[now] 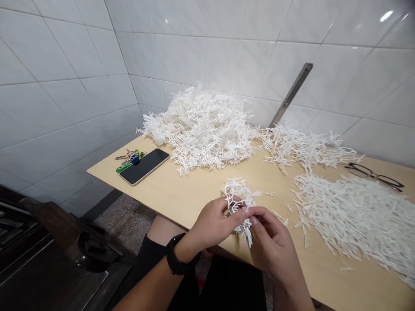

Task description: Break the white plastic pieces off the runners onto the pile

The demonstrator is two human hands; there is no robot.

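Note:
Both hands meet over the near edge of a light wooden table (181, 190). My left hand (212, 224), with a black band on its wrist, is closed on a small cluster of white plastic sprue pieces (240, 199). My right hand (272, 242) pinches the lower part of the same cluster with its fingertips. A big heap of the same white branched pieces (202, 129) lies at the back of the table. A flatter spread of loose white sticks (356, 216) lies to the right.
A black phone (145, 166) and a bunch of keys (129, 157) lie at the table's left corner. Black glasses (374, 175) sit far right. Another white pile (304, 147) and a metal bracket (292, 93) are against the tiled wall. Dark furniture (48, 259) stands lower left.

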